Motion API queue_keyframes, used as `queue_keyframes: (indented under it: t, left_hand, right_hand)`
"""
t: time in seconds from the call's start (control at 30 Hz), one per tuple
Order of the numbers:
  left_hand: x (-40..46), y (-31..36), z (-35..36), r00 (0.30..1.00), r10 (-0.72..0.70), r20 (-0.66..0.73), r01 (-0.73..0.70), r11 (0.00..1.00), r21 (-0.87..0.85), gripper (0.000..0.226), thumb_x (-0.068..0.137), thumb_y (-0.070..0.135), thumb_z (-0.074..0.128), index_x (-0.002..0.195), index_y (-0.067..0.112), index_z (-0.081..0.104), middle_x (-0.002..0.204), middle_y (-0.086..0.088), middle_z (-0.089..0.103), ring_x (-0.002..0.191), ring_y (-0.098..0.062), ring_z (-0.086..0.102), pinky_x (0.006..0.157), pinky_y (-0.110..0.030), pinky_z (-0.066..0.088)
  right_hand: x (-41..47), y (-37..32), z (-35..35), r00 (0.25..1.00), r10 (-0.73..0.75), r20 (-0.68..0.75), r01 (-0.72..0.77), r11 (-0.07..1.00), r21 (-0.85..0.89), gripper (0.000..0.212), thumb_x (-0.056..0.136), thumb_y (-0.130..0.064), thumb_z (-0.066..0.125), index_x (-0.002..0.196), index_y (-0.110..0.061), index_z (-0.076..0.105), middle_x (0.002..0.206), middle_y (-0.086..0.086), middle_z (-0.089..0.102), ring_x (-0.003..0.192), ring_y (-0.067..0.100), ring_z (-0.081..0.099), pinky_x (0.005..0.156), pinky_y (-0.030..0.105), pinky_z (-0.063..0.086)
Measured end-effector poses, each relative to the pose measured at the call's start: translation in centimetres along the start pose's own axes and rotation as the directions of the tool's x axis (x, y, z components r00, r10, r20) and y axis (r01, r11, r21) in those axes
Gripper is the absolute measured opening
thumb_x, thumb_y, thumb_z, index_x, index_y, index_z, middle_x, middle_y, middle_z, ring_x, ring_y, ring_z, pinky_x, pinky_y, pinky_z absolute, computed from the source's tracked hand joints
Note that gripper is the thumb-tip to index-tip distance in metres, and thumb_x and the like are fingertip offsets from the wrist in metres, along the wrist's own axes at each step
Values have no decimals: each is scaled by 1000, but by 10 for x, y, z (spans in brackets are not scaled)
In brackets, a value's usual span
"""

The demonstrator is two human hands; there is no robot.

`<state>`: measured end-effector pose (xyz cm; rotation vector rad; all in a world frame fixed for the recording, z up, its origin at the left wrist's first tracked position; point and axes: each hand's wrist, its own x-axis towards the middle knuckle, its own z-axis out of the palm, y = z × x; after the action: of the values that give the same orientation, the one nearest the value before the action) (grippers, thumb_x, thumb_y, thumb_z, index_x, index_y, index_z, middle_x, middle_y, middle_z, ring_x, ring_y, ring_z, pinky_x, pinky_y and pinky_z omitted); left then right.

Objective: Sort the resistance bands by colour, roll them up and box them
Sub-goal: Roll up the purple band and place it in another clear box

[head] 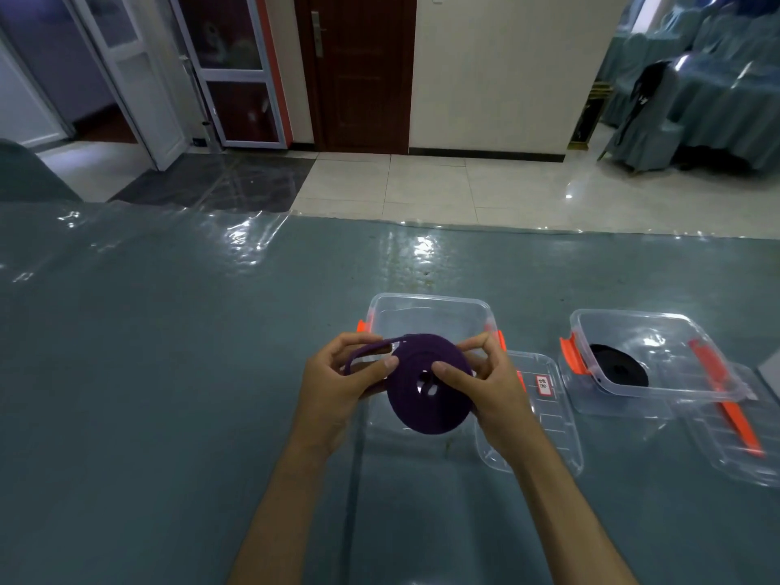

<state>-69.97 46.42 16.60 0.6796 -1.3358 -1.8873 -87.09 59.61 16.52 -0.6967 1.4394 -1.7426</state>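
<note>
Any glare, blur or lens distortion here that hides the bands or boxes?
Head view: window glare streaks the table's plastic cover and glints inside the right box, yet the black roll reads clearly; wide-angle bending tilts the door frames; the purple roll and both hands are sharp, light dim and bluish.

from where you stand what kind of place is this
Probably a banquet or function hall: chairs in grey-blue fabric covers, a glossy cream tiled floor, and a long table under a grey-blue cloth and clear plastic sheet.

Left hand [337,386]: forearm bare, fingers curled, thumb pinching purple band [426,386]. Right hand [485,382]: forearm bare, thumb and fingers gripping same band.
</note>
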Motion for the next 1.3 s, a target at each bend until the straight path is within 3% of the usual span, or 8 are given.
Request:
queue_keyframes:
  t: [0.17,0.33,0.57,0.8,0.87,0.97,1.17,1.3]
  left_hand:
    - [1,-23,13,995,-26,-98,18,997,-76,40,68,22,95,101,19,73,108,-15,78,96,-30,78,76,-35,64]
    - [10,-41,14,988,-56,-145,41,993,-109,41,74,8,93,107,18,71,117,-15,75,104,-33,76,80,-35,64]
    - [44,-58,23,956,-242,-165,211,960,-184,43,71,12,93,111,20,80,114,-16,78,107,-35,76,80,-36,64]
    - [118,-78,38,904,-329,-271,317,944,-89,34,83,-3,85,115,9,77,108,-14,81,98,-32,79,75,-36,66]
    - [141,-91,42,880,-365,-302,365,929,-60,35,84,-4,83,117,5,76,109,-16,80,100,-34,78,80,-39,66]
    - [165,-112,42,849,-390,-356,418,909,2,35,86,-9,80,119,0,74,111,-22,77,101,-36,76,89,-47,65]
    - [212,-161,37,789,-446,-423,532,840,108,34,84,-11,79,117,-2,76,110,-20,78,104,-36,75,97,-50,61]
    - [234,-188,33,764,-465,-449,585,791,176,33,83,-11,80,114,-1,76,110,-21,77,104,-38,75,97,-50,61]
  right_hand:
    - [13,2,-12,1000,3,13,-2,998,-64,69,75,-38,94,135,-41,60,113,11,79,103,32,78,82,44,65]
    - [19,18,-7,987,-44,-157,50,998,33,49,75,-29,90,121,-31,74,114,11,79,106,33,76,82,41,64]
    - [44,38,-9,944,51,-325,-2,989,150,48,77,-24,89,120,-23,70,117,11,77,106,32,75,76,39,64]
    - [103,51,-37,937,173,-303,-211,973,-98,32,93,-24,79,117,-26,59,127,6,69,108,23,73,82,41,66]
    - [124,54,-48,935,210,-285,-273,941,-201,31,96,-22,76,120,-22,57,130,4,63,111,24,69,92,49,63]
    - [141,62,-57,919,279,-278,-365,870,-332,34,96,-20,74,125,-15,57,128,2,60,115,24,64,100,49,58]
    - [172,93,-70,882,402,-247,-470,701,-537,34,94,-18,73,123,-13,57,113,3,66,92,13,63,71,27,49]
    - [189,110,-75,863,462,-207,-474,594,-650,15,91,-19,72,97,-29,62,97,-1,71,84,15,65,69,25,51]
